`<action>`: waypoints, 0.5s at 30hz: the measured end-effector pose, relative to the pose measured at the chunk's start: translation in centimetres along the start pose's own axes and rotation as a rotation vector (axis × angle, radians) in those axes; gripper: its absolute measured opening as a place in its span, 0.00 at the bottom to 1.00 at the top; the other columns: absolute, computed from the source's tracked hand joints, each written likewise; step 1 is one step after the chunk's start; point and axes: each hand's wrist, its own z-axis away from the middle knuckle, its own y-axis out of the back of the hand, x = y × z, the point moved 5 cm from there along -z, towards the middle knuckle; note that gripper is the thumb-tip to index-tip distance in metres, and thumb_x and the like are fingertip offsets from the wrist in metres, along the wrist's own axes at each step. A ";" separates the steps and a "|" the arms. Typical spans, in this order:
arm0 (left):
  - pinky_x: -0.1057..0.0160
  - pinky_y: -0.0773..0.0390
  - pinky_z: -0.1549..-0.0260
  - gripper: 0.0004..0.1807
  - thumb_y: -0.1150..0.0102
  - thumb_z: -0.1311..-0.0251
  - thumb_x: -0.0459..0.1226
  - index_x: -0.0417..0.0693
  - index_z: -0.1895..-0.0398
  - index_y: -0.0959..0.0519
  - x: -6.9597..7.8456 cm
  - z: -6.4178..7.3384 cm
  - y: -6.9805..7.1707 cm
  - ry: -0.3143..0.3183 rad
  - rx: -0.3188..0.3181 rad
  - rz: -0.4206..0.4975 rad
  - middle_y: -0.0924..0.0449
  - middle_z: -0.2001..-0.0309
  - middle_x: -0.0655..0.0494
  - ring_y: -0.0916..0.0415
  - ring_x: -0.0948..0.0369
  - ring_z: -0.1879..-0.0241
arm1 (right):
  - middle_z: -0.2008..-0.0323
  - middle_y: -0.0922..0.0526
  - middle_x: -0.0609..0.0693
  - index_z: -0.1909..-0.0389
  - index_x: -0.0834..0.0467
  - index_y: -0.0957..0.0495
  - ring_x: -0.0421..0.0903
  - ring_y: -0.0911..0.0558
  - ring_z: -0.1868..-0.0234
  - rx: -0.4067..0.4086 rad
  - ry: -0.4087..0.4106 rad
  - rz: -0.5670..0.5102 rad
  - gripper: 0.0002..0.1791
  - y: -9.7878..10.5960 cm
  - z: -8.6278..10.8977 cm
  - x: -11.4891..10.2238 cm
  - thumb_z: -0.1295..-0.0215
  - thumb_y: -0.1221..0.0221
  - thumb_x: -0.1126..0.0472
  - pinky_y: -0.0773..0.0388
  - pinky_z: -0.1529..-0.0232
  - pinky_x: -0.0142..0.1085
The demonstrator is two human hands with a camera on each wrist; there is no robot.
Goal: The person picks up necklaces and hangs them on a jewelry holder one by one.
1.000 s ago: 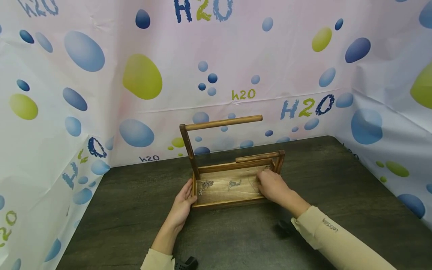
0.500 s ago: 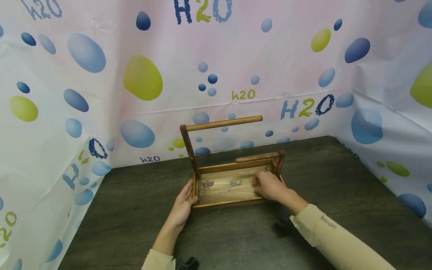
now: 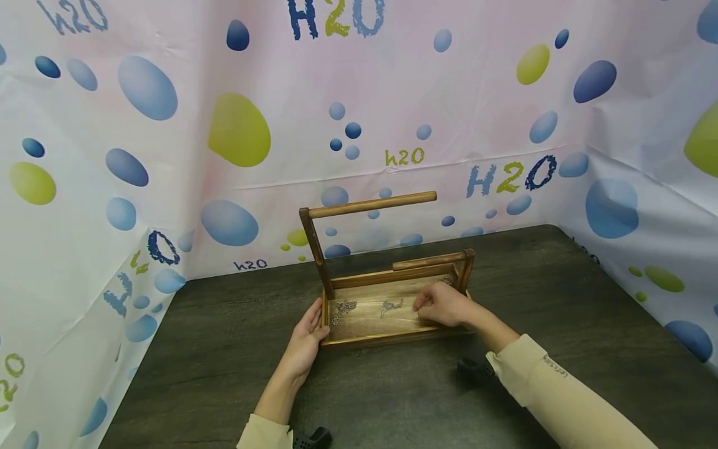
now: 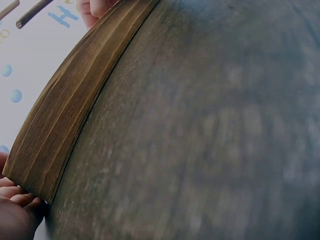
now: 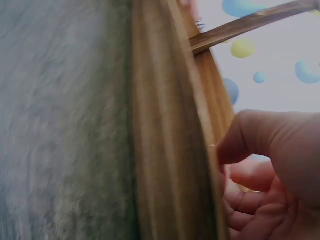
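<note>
A wooden jewelry stand (image 3: 373, 337) with a shallow tray and two arms rests on the table. My left hand (image 3: 303, 340) holds the tray's left end, thumb at the front corner and fingers along the side. Inside, a bunched silver chain (image 3: 343, 307) lies at the left and a smaller silver chain (image 3: 389, 305) near the middle. Over the tray's right part, my right hand (image 3: 445, 304) pinches something thin and small with thumb and index finger. Its glint shows at the fingertips (image 5: 227, 150) in the right wrist view; I cannot tell its exact kind.
From the stand's left end rises a tall post with a round bar (image 3: 373, 204); a lower bar (image 3: 429, 262) spans the right rear. Another small piece of jewelry (image 3: 445, 281) lies in the back right corner. Behind the dark table (image 3: 213, 362) hangs a printed sheet (image 3: 392, 93).
My right hand has shifted slightly left and forward inside the tray, away from the back right corner, its fingers pinched. My left hand and the stand stay put.
</note>
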 end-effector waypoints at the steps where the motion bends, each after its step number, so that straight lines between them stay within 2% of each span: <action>1: 0.42 0.58 0.27 0.36 0.60 0.27 0.24 0.35 0.20 0.59 0.0 0.0 0.0 0.001 0.000 0.001 0.64 0.21 0.35 0.67 0.42 0.22 | 0.65 0.17 0.51 0.59 0.65 0.16 0.41 0.26 0.74 -0.022 -0.002 -0.027 0.08 0.1 0.0 0.0 0.33 0.42 0.68 0.26 0.71 0.37; 4: 0.42 0.58 0.27 0.36 0.60 0.27 0.24 0.35 0.20 0.59 0.0 0.0 0.0 0.006 -0.003 0.002 0.65 0.21 0.36 0.68 0.43 0.22 | 0.67 0.16 0.52 0.62 0.66 0.15 0.40 0.29 0.78 -0.096 -0.024 -0.134 0.10 0.2 0.0 0.2 0.30 0.44 0.68 0.31 0.75 0.34; 10: 0.41 0.56 0.27 0.36 0.61 0.27 0.24 0.36 0.20 0.60 -0.1 0.1 0.1 0.004 -0.007 -0.002 0.65 0.21 0.36 0.68 0.43 0.22 | 0.68 0.18 0.53 0.58 0.70 0.16 0.41 0.26 0.75 -0.209 -0.092 -0.364 0.13 0.0 -0.1 1.3 0.29 0.48 0.68 0.25 0.73 0.31; 12: 0.42 0.57 0.27 0.36 0.61 0.27 0.24 0.36 0.20 0.59 -0.2 0.0 0.1 0.004 -0.007 -0.004 0.65 0.21 0.36 0.68 0.43 0.22 | 0.70 0.20 0.53 0.56 0.71 0.18 0.40 0.26 0.74 -0.245 -0.119 -0.490 0.14 -0.2 -0.2 1.7 0.30 0.49 0.68 0.24 0.72 0.30; 15: 0.43 0.57 0.27 0.36 0.61 0.27 0.24 0.37 0.20 0.60 -0.3 0.0 0.1 0.007 -0.012 -0.007 0.66 0.20 0.38 0.68 0.44 0.22 | 0.70 0.23 0.52 0.56 0.72 0.21 0.40 0.26 0.72 -0.301 -0.123 -0.747 0.12 -0.5 -0.2 2.0 0.31 0.50 0.70 0.24 0.70 0.30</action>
